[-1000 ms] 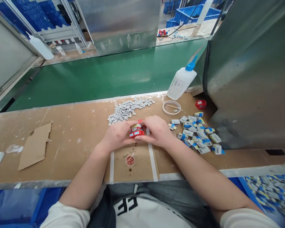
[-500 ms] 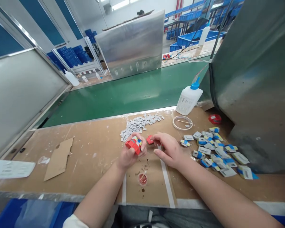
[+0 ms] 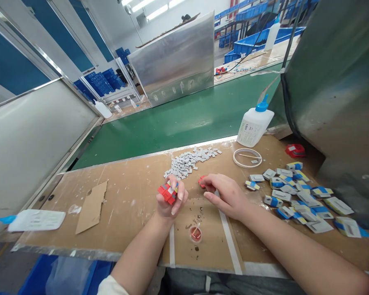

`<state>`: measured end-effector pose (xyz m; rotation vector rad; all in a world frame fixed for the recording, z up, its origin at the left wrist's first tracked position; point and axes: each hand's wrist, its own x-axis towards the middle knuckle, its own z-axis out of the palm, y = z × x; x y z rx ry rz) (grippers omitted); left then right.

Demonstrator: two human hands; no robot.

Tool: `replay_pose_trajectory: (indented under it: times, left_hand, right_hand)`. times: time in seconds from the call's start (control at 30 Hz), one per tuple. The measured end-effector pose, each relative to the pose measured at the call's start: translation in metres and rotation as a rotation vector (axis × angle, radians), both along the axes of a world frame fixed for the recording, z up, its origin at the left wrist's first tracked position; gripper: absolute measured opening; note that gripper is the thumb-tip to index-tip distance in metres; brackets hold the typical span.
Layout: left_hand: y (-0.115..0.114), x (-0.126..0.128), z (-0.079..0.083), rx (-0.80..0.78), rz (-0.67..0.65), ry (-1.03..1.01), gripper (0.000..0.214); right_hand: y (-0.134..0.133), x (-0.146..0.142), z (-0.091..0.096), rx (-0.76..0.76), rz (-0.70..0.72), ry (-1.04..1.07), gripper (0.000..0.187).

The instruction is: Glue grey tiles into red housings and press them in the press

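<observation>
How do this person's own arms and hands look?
The left hand and right hand wear no gloves or visible rings. Both forearms are bare, without watch or bracelet. A white sleeve shows on the left; no right sleeve is in view.

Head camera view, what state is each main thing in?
Left hand: closed around red toy
Right hand: half open, at small red piece; grip unclear
Front right bottle: standing
Front left bottle: lying down
Cup: open, red liquid and stick inside
White ring: flat
Grey pieces: piled loosely
Blocks: heaped loosely
Cardboard: flat, ragged edge
</observation>
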<state>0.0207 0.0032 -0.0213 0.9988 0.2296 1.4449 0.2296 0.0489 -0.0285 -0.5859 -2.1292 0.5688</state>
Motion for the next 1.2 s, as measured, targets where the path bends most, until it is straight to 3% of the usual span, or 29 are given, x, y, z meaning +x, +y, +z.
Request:
replay_pose_trajectory:
  times: [0.6,0.93,1.2]
  left_hand:
    - [0.001,-0.001,0.001,0.043,0.003,0.039,0.056]
    - [0.0,-0.001,0.001,0.082,-0.068,0.024,0.049]
    - [0.0,-0.006,-0.008,-0.043,0.023,0.135,0.073]
  right_hand:
    - [0.0,-0.002,0.0,-0.008,0.007,-0.017,0.039]
    - [0.0,-0.002,-0.001,-0.026,0.018,-0.047,0.039]
    - [-0.001,-0.002,0.0,-0.006,0.023,-0.06,0.042]
